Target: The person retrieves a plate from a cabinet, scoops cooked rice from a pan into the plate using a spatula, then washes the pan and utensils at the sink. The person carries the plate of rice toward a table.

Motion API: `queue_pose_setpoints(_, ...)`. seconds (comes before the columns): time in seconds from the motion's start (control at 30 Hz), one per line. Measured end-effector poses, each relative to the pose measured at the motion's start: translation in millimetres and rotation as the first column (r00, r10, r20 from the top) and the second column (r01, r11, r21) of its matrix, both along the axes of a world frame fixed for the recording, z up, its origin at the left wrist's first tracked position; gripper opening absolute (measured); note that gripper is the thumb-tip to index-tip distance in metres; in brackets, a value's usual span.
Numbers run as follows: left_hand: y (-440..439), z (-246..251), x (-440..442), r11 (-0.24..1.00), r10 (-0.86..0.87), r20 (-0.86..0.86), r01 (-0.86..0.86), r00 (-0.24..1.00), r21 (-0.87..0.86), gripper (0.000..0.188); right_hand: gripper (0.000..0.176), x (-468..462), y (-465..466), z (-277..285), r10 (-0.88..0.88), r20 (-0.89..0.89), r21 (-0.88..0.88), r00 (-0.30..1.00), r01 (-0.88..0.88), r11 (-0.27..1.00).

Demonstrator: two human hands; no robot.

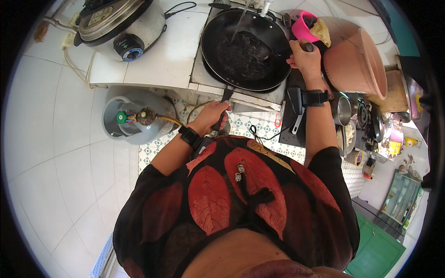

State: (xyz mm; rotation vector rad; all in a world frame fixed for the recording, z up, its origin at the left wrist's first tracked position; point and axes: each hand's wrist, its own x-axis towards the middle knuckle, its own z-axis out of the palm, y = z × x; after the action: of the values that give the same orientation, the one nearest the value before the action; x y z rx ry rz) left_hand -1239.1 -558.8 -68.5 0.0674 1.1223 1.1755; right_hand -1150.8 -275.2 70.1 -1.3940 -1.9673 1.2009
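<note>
A black wok (226,66) sits before me under a thin stream of water (240,26) falling from above. Rippling water (247,55) covers its bottom. My left hand (212,116) is wrapped around the wok's black long handle (227,93) on the near side. At the wok's right rim, my right hand (306,59) grips a dark-handled cooking utensil (307,47); the handle's end shows above my fist. The utensil's dark head seems to lie in the water, but it blends with the black wok and its shape is unclear.
A white tap (266,7) is behind the wok. To the right stand a pink container (301,27) with a yellowish scrubber (321,32), a large brownish-pink bucket (347,66) and a metal pot (343,111). Leftward are a Midea electric cooker (146,29) and, below, a gas cylinder (149,132).
</note>
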Motion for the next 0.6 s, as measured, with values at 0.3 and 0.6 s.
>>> queue_pose_setpoints(0.3,12,-2,0,1.000,0.004,-0.023,-0.004,1.000,0.008,0.034,0.012,1,-10,-55,0.118,-0.333,-0.016,0.936,-0.130,0.991)
queue_pose_setpoints(0.6,9,-2,2,1.000,0.016,0.006,-0.016,1.000,0.003,0.033,0.012,13,9,-31,0.356,0.051,0.448,0.933,-0.340,0.827)
